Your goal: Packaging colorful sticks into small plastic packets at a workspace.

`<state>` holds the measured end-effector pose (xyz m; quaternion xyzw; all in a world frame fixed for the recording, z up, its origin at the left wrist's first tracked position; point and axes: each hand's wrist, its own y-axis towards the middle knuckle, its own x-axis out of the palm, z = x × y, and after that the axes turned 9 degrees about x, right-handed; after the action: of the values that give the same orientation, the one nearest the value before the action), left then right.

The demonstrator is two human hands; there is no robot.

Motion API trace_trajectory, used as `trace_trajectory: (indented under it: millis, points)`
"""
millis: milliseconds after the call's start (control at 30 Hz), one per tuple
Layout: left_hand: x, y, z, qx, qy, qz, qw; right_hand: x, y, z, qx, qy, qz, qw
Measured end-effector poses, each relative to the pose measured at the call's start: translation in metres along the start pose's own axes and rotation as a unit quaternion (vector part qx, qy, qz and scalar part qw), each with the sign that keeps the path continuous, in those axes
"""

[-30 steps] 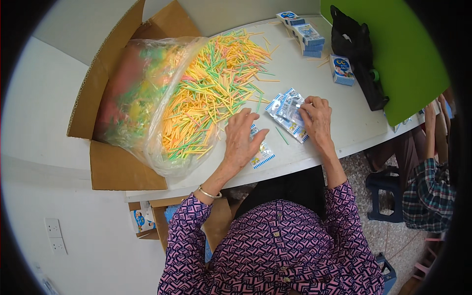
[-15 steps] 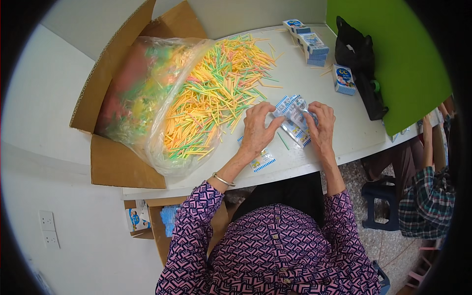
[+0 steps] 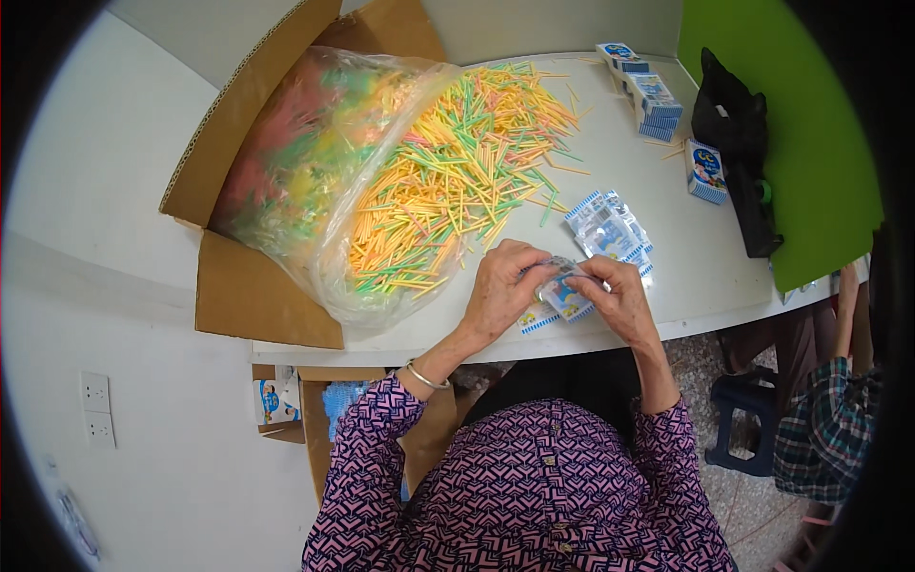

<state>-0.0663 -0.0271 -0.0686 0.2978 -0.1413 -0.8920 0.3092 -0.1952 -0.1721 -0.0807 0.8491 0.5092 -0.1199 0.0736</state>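
My left hand [image 3: 500, 293] and my right hand [image 3: 621, 294] meet close to the table's front edge. Their fingers pinch a small clear packet [image 3: 567, 297] with blue print, one hand at each side of it. Partly under the held packet lies another packet [image 3: 540, 318], flat on the table. Just beyond my right hand rests a loose stack of similar packets [image 3: 610, 229] with blue striped ends. A large heap of thin yellow, green and pink sticks [image 3: 457, 172] spreads beyond my left hand.
The stick heap spills from a clear bag [image 3: 315, 162] in an open cardboard box [image 3: 253, 291]. Small blue-and-white boxes [image 3: 656, 103] stand at the back right. A black object [image 3: 739, 143] lies by the green panel [image 3: 810, 162]. Another person's checked sleeve [image 3: 829, 419] shows at right.
My hands have left the packet stack, which now lies loose beyond them. They have come nearer the front edge and together, pinching a single packet. The whole view has shifted slightly.
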Motion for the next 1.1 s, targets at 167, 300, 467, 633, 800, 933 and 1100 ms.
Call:
trace_trajectory:
  millis: [167,300,467,633,800,933,1100]
  points:
    - [-0.013,-0.012,-0.005,0.027,0.082,-0.013,0.996,0.021,0.001,0.006,0.007,-0.018,-0.013,1.0]
    - [-0.025,-0.013,-0.003,0.002,0.128,-0.047,0.991,0.032,0.001,0.002,0.013,-0.018,-0.033,0.999]
    - [-0.039,-0.012,-0.008,0.028,0.096,-0.064,0.993,0.038,0.004,0.001,-0.008,0.033,-0.03,0.999]
    - [-0.104,0.023,-0.042,0.155,0.441,-0.035,0.883,0.039,0.006,0.014,0.035,0.034,-0.06,0.997]
    - [-0.127,0.03,-0.074,0.106,0.595,-0.193,0.773,0.044,0.008,0.019,0.033,0.05,-0.053,0.997]
    - [-0.122,0.031,-0.098,0.139,0.611,-0.189,0.756,0.043,0.009,0.015,0.035,0.022,-0.063,0.997]
    - [-0.112,0.03,-0.107,0.122,0.615,-0.186,0.756,0.04,0.009,0.015,0.027,0.009,-0.066,0.997]
